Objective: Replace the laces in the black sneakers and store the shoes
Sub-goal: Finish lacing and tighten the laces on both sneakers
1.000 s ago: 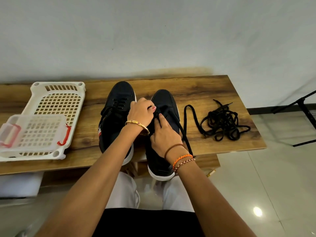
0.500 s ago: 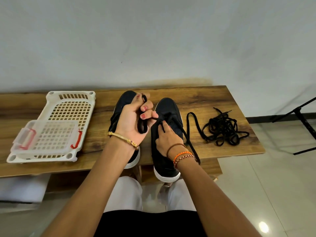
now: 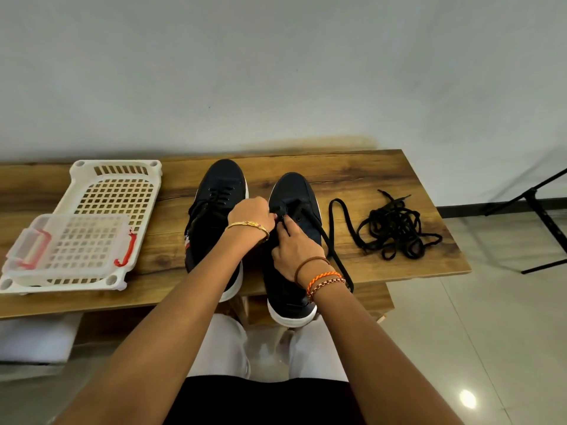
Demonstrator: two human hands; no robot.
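Note:
Two black sneakers with white soles stand side by side on the wooden table (image 3: 352, 176), toes pointing away from me. The left sneaker (image 3: 219, 191) is laced. Over the tongue of the right sneaker (image 3: 293, 188) my left hand (image 3: 251, 214) pinches a black lace (image 3: 336, 231) at the eyelets. My right hand (image 3: 296, 251) rests on the same shoe, its fingertips on the lace close to the left hand. The lace's free end loops over the table to the right of the shoe and hangs past the front edge. A tangle of loose black laces (image 3: 395, 230) lies further right.
A white perforated plastic basket (image 3: 119, 191) lies at the table's left with a clear lidded box with red clips (image 3: 70, 240) on it. A black stand (image 3: 537, 210) is on the tiled floor to the right. My legs are under the table's front edge.
My left hand, which was raised with the lace pulled up half a second ago, has come back down to the right sneaker's eyelets. The right hand stayed on the shoe.

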